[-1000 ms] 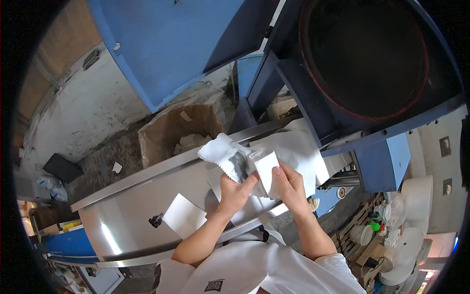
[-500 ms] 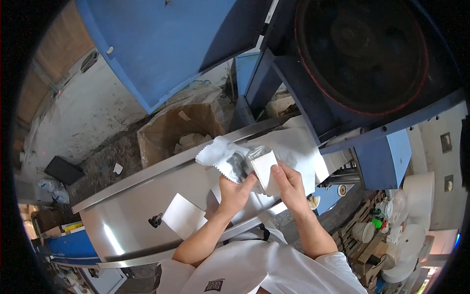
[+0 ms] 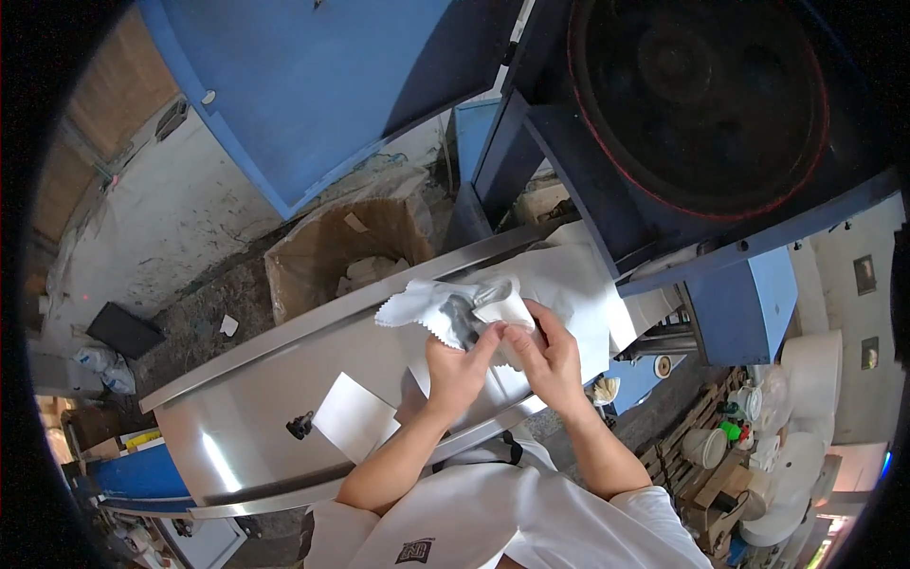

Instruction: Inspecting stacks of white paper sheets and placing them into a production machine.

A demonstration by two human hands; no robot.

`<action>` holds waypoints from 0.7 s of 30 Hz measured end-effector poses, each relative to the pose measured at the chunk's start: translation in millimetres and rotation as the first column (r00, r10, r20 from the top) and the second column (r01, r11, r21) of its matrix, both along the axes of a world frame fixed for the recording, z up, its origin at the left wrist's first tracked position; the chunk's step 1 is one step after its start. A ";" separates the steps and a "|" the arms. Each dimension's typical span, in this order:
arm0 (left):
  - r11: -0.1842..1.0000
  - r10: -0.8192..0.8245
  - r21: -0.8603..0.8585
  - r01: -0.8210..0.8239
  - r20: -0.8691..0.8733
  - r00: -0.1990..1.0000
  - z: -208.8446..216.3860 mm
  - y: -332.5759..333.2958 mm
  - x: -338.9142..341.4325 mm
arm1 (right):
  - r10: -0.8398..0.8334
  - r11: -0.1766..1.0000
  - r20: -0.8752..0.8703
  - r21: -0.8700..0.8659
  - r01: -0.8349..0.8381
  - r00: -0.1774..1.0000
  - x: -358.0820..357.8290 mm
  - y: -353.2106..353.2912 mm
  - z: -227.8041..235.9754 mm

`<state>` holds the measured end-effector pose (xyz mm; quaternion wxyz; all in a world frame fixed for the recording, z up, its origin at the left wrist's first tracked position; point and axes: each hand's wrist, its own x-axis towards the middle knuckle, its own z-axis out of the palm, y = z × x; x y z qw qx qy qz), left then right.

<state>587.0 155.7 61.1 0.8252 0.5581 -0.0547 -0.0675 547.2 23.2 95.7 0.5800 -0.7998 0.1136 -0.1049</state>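
Over the metal tray table, my left hand [image 3: 457,370] is closed on a silvery-white plastic bag [image 3: 417,305] with zigzag-cut edges and dark print. My right hand [image 3: 552,358] grips a white folded stack of thin sheets [image 3: 509,308], bent into a curl at the mouth of the bag. The two thumbs meet at the stack's near edge. How far the stack sits inside the bag cannot be made out. More pale plastic sheeting [image 3: 583,327] lies on the table under and beyond my right hand.
The metal table [image 3: 256,389] has raised rims. On it lie a white square sheet [image 3: 354,417] and a small black knob [image 3: 300,425]. Behind stands a lined cardboard box [image 3: 294,280] with white scraps. A blue panel [image 3: 313,85] and a dark round machine part [image 3: 697,114] overhang the far side.
The white stack, flat and upright before, is now bent over into a curl. My right fingers have moved behind it, its thumb has come toward the left one, and the bag has tipped slightly lower.
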 end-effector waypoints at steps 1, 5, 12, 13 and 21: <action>1.000 0.001 0.001 -0.001 0.000 1.000 -2.3 -0.5 -0.6 | 0.033 0.995 0.008 -0.090 -0.032 0.999 0.2 0.3 1.1; 0.999 0.040 0.009 -0.040 0.020 0.999 7.6 -1.8 3.3 | 0.026 0.988 0.010 -0.156 -0.024 1.000 2.6 -6.4 3.0; 0.952 -0.111 -0.306 -0.007 -0.365 0.924 -18.4 8.9 7.6 | 0.012 1.000 0.022 -0.013 -0.012 1.000 3.6 -14.3 14.0; 0.938 -0.122 -0.347 -0.019 -0.379 0.917 -26.4 10.5 7.7 | 0.015 1.000 0.022 -0.012 -0.015 1.000 1.8 -14.4 15.0; 0.831 -0.337 -0.551 0.078 -0.386 0.859 -20.9 16.1 1.0 | 0.234 0.946 -0.129 0.257 -0.196 0.964 -2.1 0.0 17.9</action>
